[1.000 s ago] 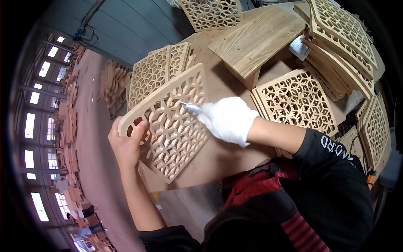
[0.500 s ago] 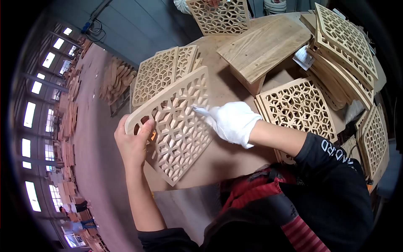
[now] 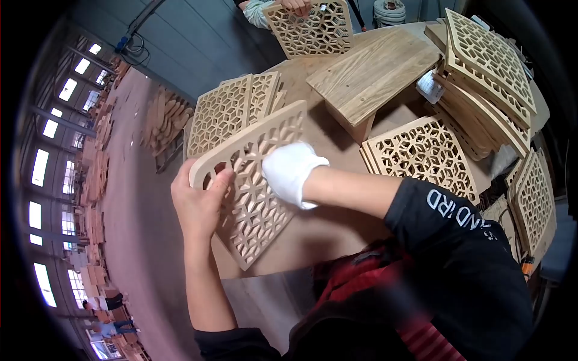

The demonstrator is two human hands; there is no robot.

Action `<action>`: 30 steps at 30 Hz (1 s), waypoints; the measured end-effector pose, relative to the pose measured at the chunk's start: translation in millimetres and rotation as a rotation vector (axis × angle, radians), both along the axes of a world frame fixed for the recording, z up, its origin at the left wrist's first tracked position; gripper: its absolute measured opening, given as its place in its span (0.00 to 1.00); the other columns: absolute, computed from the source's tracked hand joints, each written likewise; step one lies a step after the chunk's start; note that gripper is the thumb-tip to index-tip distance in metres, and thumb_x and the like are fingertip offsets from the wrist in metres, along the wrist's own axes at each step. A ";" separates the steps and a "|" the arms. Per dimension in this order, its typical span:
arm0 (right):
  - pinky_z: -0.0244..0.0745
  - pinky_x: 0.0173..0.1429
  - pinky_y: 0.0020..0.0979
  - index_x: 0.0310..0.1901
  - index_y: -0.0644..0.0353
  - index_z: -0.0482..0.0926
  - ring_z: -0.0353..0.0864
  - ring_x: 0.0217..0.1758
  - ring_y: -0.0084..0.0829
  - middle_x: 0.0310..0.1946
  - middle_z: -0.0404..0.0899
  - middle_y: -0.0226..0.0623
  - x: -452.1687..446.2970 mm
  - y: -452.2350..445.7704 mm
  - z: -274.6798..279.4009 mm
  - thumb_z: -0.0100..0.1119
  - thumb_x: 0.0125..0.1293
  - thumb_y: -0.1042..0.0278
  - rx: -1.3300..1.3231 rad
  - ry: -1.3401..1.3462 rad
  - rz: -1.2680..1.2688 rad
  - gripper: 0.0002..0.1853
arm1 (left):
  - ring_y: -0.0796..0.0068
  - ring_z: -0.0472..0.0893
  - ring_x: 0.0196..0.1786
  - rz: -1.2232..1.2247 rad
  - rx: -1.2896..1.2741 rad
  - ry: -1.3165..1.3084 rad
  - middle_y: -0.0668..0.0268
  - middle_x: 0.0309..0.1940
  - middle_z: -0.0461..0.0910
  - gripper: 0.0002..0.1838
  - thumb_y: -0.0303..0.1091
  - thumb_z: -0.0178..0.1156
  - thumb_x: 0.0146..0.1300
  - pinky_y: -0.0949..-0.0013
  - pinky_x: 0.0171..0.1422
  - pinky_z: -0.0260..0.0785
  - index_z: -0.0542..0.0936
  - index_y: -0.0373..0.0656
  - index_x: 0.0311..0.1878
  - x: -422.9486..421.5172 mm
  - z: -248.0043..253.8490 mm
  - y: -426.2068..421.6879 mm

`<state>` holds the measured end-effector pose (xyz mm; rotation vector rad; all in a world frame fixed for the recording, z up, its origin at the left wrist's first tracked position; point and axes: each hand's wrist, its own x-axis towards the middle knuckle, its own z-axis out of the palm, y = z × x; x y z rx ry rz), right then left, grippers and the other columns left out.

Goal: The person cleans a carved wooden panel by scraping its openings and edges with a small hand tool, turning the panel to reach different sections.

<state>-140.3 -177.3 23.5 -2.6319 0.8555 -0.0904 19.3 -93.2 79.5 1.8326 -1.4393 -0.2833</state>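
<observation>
My bare left hand grips the rounded corner of a lattice-cut wooden panel, its thumb on the front face. The panel stands tilted over the table, its pattern facing me. My right hand, in a white glove, is closed against the middle of the lattice. Its fingertips and whatever they hold are hidden behind the glove. Right of the glove lies a stack of similar panels; behind the held panel is another stack.
A wooden bench-like piece stands on the table. More panels are piled at the right and far right. Across the table a co-worker's hand holds a panel. Two people are far off at lower left.
My right hand has moved left, over the lattice, and the thin tool seen in it earlier is now hidden. The co-worker's hand has come into view with their panel.
</observation>
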 end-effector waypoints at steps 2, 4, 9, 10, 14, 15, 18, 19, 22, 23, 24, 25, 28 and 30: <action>0.81 0.41 0.43 0.36 0.63 0.84 0.87 0.37 0.46 0.33 0.85 0.49 1.4 0.4 -12.9 0.54 0.61 0.68 -0.002 -0.081 -0.034 0.11 | 0.81 0.78 0.30 0.001 -0.020 0.027 0.67 0.29 0.81 0.10 0.26 0.71 0.55 0.76 0.36 0.71 0.80 0.35 0.37 4.0 -1.4 -1.6; 0.82 0.41 0.42 0.37 0.64 0.86 0.87 0.37 0.44 0.35 0.86 0.47 -5.0 8.0 -19.8 0.55 0.59 0.70 0.045 -0.101 -0.089 0.11 | 0.81 0.78 0.30 -0.022 -0.038 0.003 0.67 0.29 0.81 0.10 0.26 0.71 0.55 0.75 0.36 0.71 0.80 0.34 0.37 5.4 -1.7 -0.3; 0.78 0.41 0.48 0.42 0.60 0.82 0.84 0.32 0.52 0.30 0.83 0.50 -45.8 33.4 -58.5 0.45 0.72 0.59 0.240 0.001 -0.084 0.17 | 0.80 0.79 0.32 0.078 -0.027 0.110 0.66 0.30 0.83 0.11 0.26 0.73 0.53 0.73 0.38 0.72 0.81 0.35 0.38 25.1 -6.6 4.0; 0.78 0.43 0.47 0.42 0.62 0.82 0.84 0.34 0.52 0.31 0.84 0.51 -50.8 36.2 -60.2 0.45 0.72 0.60 0.273 0.018 -0.102 0.17 | 0.80 0.79 0.32 0.043 -0.032 0.103 0.66 0.31 0.83 0.11 0.26 0.72 0.53 0.73 0.38 0.72 0.81 0.35 0.38 25.3 -5.4 5.3; 0.76 0.45 0.49 0.42 0.63 0.80 0.83 0.36 0.53 0.32 0.83 0.52 -57.7 36.6 -63.5 0.44 0.73 0.58 0.329 -0.056 -0.185 0.18 | 0.81 0.79 0.33 0.096 0.029 0.102 0.67 0.32 0.83 0.12 0.26 0.72 0.54 0.74 0.39 0.72 0.81 0.35 0.40 25.7 -3.5 3.7; 0.76 0.44 0.49 0.41 0.63 0.78 0.83 0.36 0.53 0.31 0.83 0.52 -56.6 36.9 -68.0 0.44 0.73 0.57 0.292 -0.107 -0.193 0.18 | 0.81 0.79 0.33 0.083 0.023 0.122 0.67 0.32 0.83 0.12 0.26 0.72 0.54 0.75 0.39 0.72 0.81 0.34 0.40 27.0 -4.4 3.2; 0.76 0.43 0.49 0.40 0.63 0.78 0.83 0.35 0.53 0.31 0.83 0.51 -49.4 31.6 -67.2 0.44 0.74 0.57 0.293 -0.127 -0.179 0.18 | 0.81 0.79 0.33 0.081 0.028 0.155 0.67 0.32 0.83 0.13 0.26 0.71 0.54 0.75 0.39 0.72 0.80 0.34 0.41 25.6 -4.5 1.2; 0.77 0.42 0.48 0.39 0.63 0.79 0.83 0.36 0.52 0.32 0.83 0.51 -45.7 30.6 -72.8 0.45 0.73 0.60 0.247 -0.162 -0.155 0.16 | 0.81 0.79 0.33 0.089 0.032 0.164 0.67 0.32 0.83 0.13 0.26 0.71 0.54 0.75 0.39 0.72 0.80 0.34 0.41 23.8 -3.7 0.4; 0.78 0.42 0.44 0.40 0.63 0.79 0.85 0.37 0.49 0.33 0.84 0.51 -32.1 22.3 -61.7 0.49 0.69 0.65 0.256 -0.105 -0.109 0.11 | 0.81 0.79 0.33 0.067 0.025 0.145 0.67 0.32 0.83 0.13 0.26 0.71 0.54 0.75 0.39 0.72 0.80 0.34 0.41 18.3 -2.3 0.1; 0.76 0.39 0.49 0.48 0.58 0.80 0.82 0.32 0.52 0.28 0.82 0.51 -22.0 17.9 -69.0 0.43 0.73 0.58 0.232 -0.060 -0.088 0.17 | 0.81 0.79 0.33 0.036 0.026 0.104 0.67 0.31 0.83 0.13 0.26 0.71 0.54 0.75 0.39 0.72 0.80 0.34 0.41 15.0 -1.2 0.7; 0.77 0.39 0.48 0.44 0.60 0.81 0.83 0.33 0.51 0.29 0.83 0.51 -14.3 14.1 -69.7 0.47 0.69 0.62 0.184 -0.058 -0.073 0.15 | 0.81 0.79 0.33 0.003 0.027 0.062 0.67 0.31 0.82 0.13 0.26 0.71 0.54 0.75 0.39 0.72 0.80 0.34 0.40 10.7 0.0 0.9; 0.78 0.38 0.46 0.39 0.62 0.83 0.85 0.33 0.50 0.30 0.84 0.51 -6.8 10.4 -68.4 0.50 0.65 0.66 0.135 -0.055 -0.058 0.12 | 0.81 0.79 0.33 -0.032 0.029 0.020 0.66 0.31 0.82 0.13 0.26 0.71 0.54 0.75 0.39 0.72 0.80 0.34 0.40 7.2 0.5 0.7; 0.79 0.37 0.43 0.40 0.61 0.82 0.85 0.33 0.48 0.30 0.84 0.48 1.0 11.0 -63.2 0.53 0.57 0.72 0.061 -0.021 -0.053 0.11 | 0.81 0.79 0.32 0.008 0.012 0.066 0.66 0.30 0.82 0.13 0.27 0.72 0.53 0.75 0.38 0.72 0.80 0.34 0.40 3.3 -1.4 -4.3; 0.79 0.37 0.43 0.43 0.62 0.81 0.85 0.32 0.48 0.29 0.84 0.48 -1.2 15.8 -79.5 0.52 0.61 0.70 0.034 -0.078 -0.068 0.12 | 0.80 0.79 0.31 0.000 -0.023 0.051 0.66 0.30 0.82 0.12 0.26 0.72 0.54 0.75 0.37 0.71 0.80 0.35 0.40 1.9 -2.9 -4.4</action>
